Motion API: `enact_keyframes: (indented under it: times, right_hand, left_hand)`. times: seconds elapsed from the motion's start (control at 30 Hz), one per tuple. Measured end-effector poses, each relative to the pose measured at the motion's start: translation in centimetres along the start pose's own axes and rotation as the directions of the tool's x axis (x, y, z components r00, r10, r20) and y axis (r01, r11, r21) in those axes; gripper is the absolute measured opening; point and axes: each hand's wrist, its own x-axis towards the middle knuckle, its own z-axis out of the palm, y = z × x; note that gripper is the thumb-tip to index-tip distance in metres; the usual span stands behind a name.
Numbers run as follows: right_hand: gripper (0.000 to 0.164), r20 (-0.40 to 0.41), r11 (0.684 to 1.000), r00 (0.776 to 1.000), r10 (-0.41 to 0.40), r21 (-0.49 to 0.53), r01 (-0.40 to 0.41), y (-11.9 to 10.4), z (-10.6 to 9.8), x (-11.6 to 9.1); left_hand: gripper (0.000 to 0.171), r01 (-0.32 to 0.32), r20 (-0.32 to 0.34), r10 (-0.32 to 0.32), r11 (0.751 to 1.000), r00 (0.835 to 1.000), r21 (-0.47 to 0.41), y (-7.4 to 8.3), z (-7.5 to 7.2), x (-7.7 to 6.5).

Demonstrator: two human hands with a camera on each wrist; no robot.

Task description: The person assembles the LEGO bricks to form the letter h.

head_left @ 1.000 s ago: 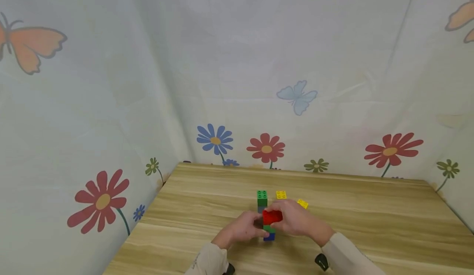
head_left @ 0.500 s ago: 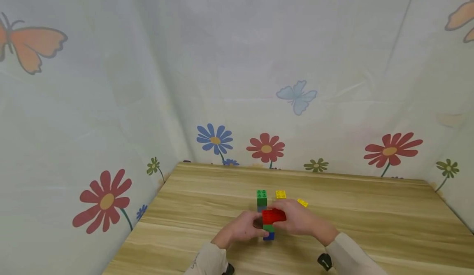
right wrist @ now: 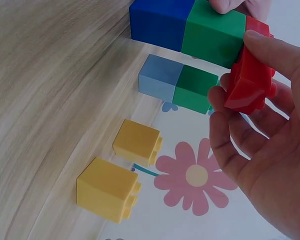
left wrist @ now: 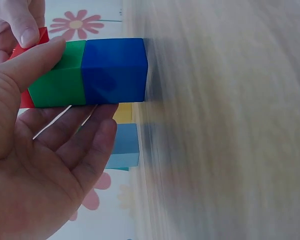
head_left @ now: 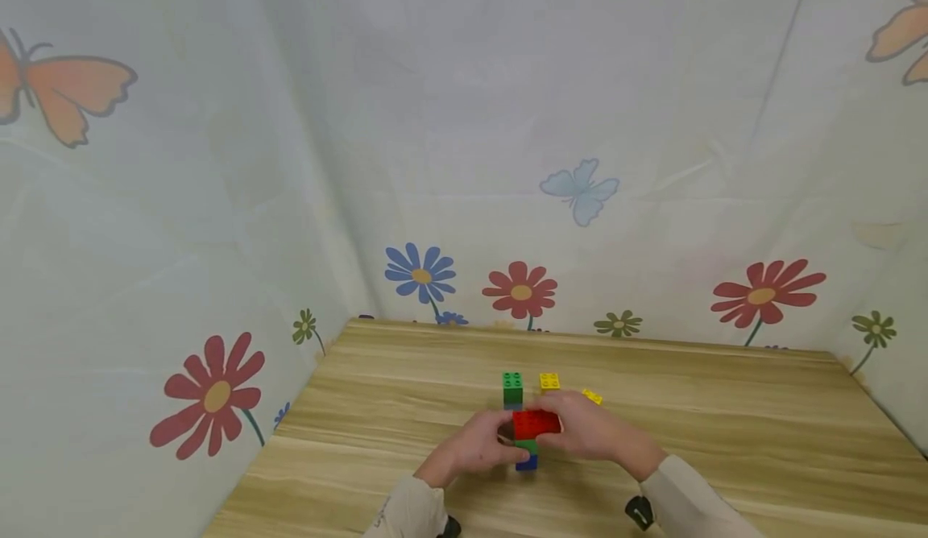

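Note:
A blue brick [left wrist: 115,72] stands on the wooden table with a green brick [left wrist: 60,75] on it. A longer red brick [right wrist: 251,82] lies across the top and juts out to the right. My left hand [head_left: 474,444] holds this stack, its thumb against the green brick and its fingers behind. The right hand [head_left: 583,427] pinches the overhanging end of the red brick, thumb on the near side. Just behind stands a second stack, a light blue brick [right wrist: 160,77] with a green brick [right wrist: 195,89] on top.
Two separate yellow bricks, one nearer the second stack [right wrist: 136,141] and one farther right [right wrist: 107,190], stand studs up on the table [head_left: 406,361]. A curtain [head_left: 464,119] printed with flowers and butterflies hangs along the table's back and left.
The right hand has shifted slightly right along the red brick, and more of the brick's top shows. My left hand stays in place round the stack.

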Motion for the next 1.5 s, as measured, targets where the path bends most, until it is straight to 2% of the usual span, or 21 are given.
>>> enact_keyframes:
  times: [0.47, 0.6, 0.73, 0.93, 1.13, 1.5]
  right_hand:
    - [0.046, 0.0, 1.0, 1.0, 0.014, 0.011, -0.014, 0.1, -0.3, -0.2]
    - [0.045, -0.022, 0.998, 0.999, 0.041, 0.052, -0.04, 0.5, -0.3, -0.4]
    - [0.039, -0.048, 0.989, 0.996, 0.075, 0.134, -0.068, 0.7, -0.6, -0.5]
    - [0.032, -0.122, 0.975, 0.988, 0.09, 0.214, -0.063, 1.5, -1.0, -0.2]
    - [0.029, -0.193, 0.977, 0.976, 0.102, 0.203, -0.062, 2.5, -0.7, 0.3]
    - [0.034, -0.203, 0.979, 0.972, 0.123, 0.188, -0.084, 2.7, -0.3, 1.5]
  left_hand:
    - [0.031, 0.013, -0.012, -0.013, 1.0, 1.0, -0.005, 0.1, 0.0, 0.1]
    - [0.031, 0.014, -0.023, -0.014, 1.0, 1.0, 0.007, 0.1, -0.1, 0.0]
    - [0.031, 0.008, -0.031, -0.007, 1.0, 0.999, 0.01, -0.1, -0.3, -0.2]
    - [0.033, -0.003, -0.038, 0.004, 1.0, 0.999, 0.015, -0.3, -0.5, -0.5]
    - [0.032, -0.015, -0.04, 0.016, 1.0, 0.999, 0.024, -0.3, -0.8, -0.7]
    - [0.033, -0.017, -0.022, 0.016, 1.0, 1.0, -0.014, -0.5, -1.1, -0.9]
